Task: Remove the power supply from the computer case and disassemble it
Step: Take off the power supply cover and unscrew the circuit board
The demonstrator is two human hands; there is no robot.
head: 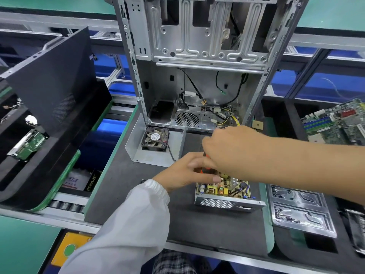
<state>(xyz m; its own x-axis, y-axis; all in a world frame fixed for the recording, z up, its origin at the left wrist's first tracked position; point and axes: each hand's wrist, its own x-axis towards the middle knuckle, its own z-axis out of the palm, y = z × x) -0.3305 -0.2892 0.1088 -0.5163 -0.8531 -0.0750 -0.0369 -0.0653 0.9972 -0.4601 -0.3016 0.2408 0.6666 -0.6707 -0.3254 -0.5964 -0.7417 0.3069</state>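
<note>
— Grey metal, that open power supply (223, 191) on the dark worktop (197, 228), just before the computer case (197, 62)?

— Yes, its board shows. Both hands meet above it: the left hand (183, 171) curls on an orange-handled tool (205, 170); the right hand (231, 149) is curled too, but what it grips I cannot tell.

— And the cover with fan (156, 138)?

— Left of it.

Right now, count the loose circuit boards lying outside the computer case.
3: motherboard far right, small green board far left, power supply board in its opened housing under both hands. Others may be hidden.
</note>
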